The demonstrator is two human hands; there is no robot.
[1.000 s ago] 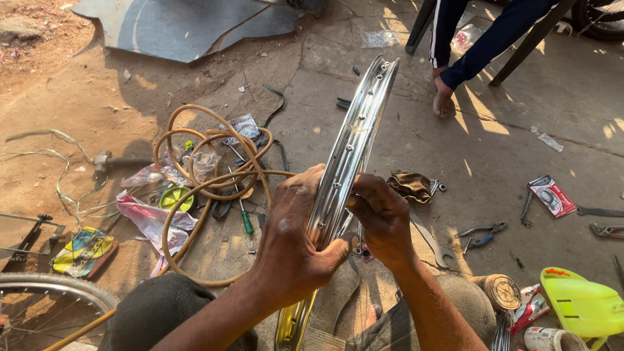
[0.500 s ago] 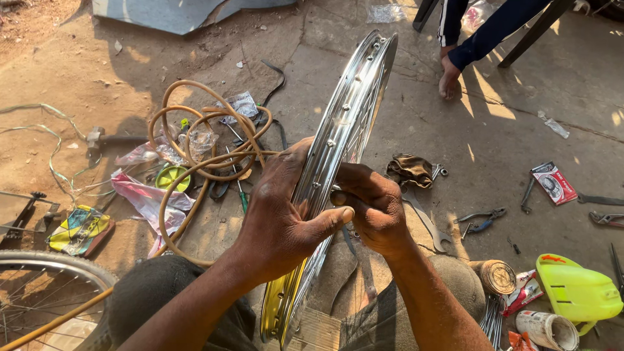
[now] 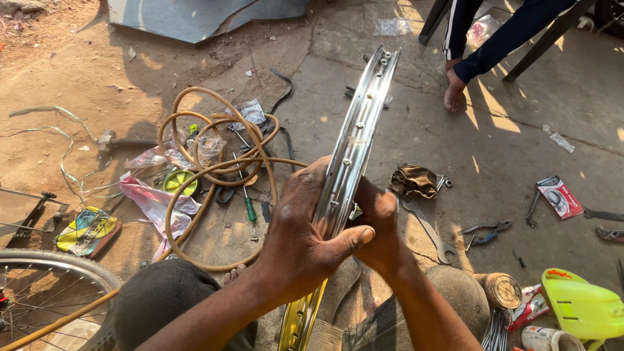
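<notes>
1. Head view: both hands grip a chrome bicycle wheel rim (image 3: 354, 149), held on edge in the middle of the scene, running from near, between the person's knees, up to the far centre.
2. The left hand (image 3: 296, 240) wraps the rim's left side, its thumb laid across the near face; the fingers are closed on the metal.
3. The right hand (image 3: 380, 224) clasps the rim's right side just beside the left hand, the two touching at the thumb.
4. On the ground to the left lies a coiled tan rubber hose (image 3: 214, 162), with a green-handled screwdriver (image 3: 248, 205) and a small yellow-green lid (image 3: 179, 182) within its loops.
5. At the near left corner is a spoked bicycle wheel (image 3: 52, 292).
6. Right of the rim lie a crumpled brown rag (image 3: 415, 181), a flat spanner (image 3: 429, 227) and blue-handled pliers (image 3: 484, 234).
7. At the near right stands a yellow-green plastic container (image 3: 582, 305).
8. Far right, another person's bare foot (image 3: 455, 88) rests on the ground.
</notes>
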